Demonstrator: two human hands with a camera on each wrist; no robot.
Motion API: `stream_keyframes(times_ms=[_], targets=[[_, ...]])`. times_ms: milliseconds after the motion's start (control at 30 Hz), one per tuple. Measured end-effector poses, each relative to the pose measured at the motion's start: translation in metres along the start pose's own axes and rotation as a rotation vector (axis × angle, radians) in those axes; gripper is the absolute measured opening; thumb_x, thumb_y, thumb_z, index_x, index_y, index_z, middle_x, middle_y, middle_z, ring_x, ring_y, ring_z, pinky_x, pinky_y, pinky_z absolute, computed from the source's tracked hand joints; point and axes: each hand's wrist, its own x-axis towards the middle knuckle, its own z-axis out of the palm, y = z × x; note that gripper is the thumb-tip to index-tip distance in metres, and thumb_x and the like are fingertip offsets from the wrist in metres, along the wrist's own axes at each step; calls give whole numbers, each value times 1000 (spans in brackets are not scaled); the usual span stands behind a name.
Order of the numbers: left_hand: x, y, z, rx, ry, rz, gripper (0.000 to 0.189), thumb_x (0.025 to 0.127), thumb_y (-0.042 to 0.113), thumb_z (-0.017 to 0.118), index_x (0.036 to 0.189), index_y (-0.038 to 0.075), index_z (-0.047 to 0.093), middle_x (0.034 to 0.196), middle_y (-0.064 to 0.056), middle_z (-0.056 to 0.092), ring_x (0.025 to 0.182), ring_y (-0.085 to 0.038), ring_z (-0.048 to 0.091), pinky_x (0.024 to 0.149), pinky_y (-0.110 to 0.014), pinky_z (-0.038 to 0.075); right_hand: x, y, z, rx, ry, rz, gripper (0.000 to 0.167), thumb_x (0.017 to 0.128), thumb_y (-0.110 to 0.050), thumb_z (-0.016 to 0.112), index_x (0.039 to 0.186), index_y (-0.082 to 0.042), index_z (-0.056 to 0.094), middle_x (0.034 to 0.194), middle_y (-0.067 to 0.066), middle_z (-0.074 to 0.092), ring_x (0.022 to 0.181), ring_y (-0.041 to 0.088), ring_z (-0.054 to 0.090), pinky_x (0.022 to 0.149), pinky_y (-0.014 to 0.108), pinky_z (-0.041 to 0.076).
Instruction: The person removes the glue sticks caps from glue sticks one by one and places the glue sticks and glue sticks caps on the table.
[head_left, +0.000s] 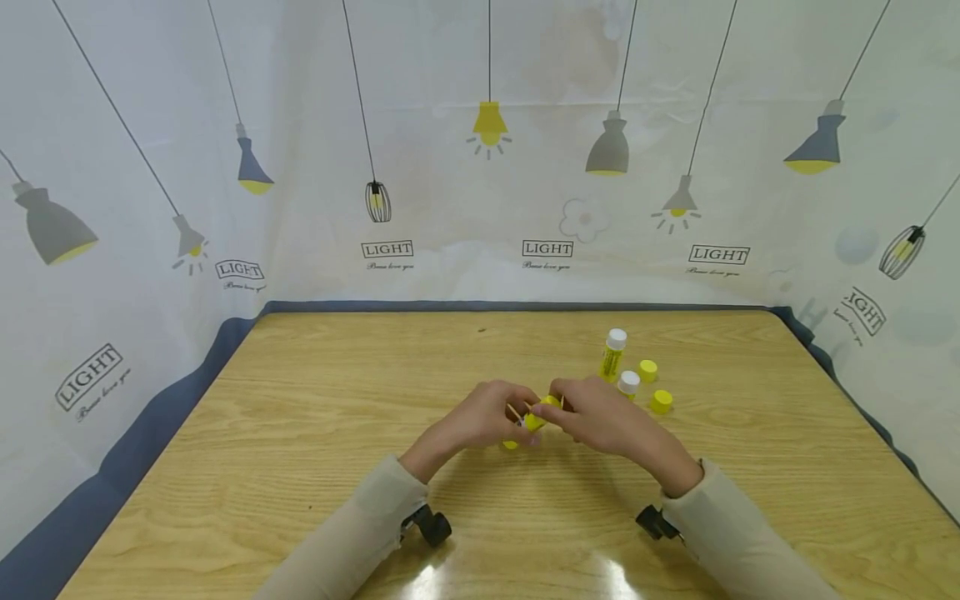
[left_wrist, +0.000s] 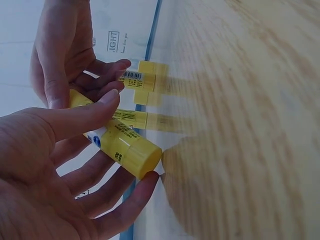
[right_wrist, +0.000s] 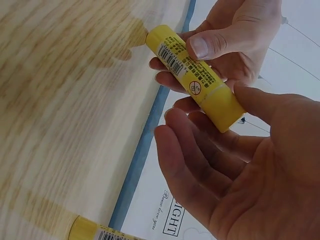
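Between both hands is a yellow glue stick (right_wrist: 186, 64) with its yellow cap (right_wrist: 223, 109) on, held tilted above the table. My left hand (head_left: 491, 414) grips the barrel, thumb (left_wrist: 90, 119) along one side and fingers behind. From the other end my right hand (head_left: 600, 414) holds the cap between thumb and fingers. Beyond the right hand stands a second glue stick (head_left: 612, 357), its top white and uncapped. Another white-topped glue stick (head_left: 628, 383) is partly hidden by that hand.
Two loose yellow caps (head_left: 648, 371) (head_left: 662, 402) lie right of the standing sticks. The wooden table (head_left: 360, 358) ends at a printed cloth backdrop (head_left: 465, 275) along its back and sides. Cameras (head_left: 431, 527) are strapped to both wrists.
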Motion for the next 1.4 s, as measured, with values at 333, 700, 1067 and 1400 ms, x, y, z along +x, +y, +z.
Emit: stream_keyframes(times_ms=[333, 700, 1067, 1400], targets=[[-1, 4, 1, 48, -1, 7, 31, 92, 15, 80, 122, 20, 75, 114, -5, 76, 101, -21, 74, 71, -26, 62, 0, 1, 1, -10, -5, 15, 33, 106, -37, 59, 88, -9, 61, 65, -2, 58, 53, 11, 55, 51, 26, 45], [-1, 6, 0, 104, -23, 8, 32, 94, 20, 78, 126, 23, 73, 120, 0, 76, 106, -19, 74, 82, -26, 60, -2, -1, 1, -69, 3, -16, 31, 105, -35, 60, 90, -8, 62, 65, -4, 58, 54, 8, 55, 53, 25, 47], [0, 5, 1, 83, -14, 1, 30, 95, 21, 77, 125, 22, 74, 115, 1, 79, 102, -16, 74, 80, -28, 60, -2, -1, 0, -90, 10, -74, 20, 107, -27, 57, 98, -10, 61, 68, -2, 59, 54, 5, 54, 50, 23, 46], [0, 5, 3, 39, -23, 1, 31, 96, 14, 75, 127, 14, 71, 113, -9, 77, 97, -18, 75, 69, -23, 60, -2, -3, -2, -84, 6, -53, 16, 107, -25, 58, 108, -10, 64, 74, 1, 64, 56, 7, 53, 51, 24, 44]])
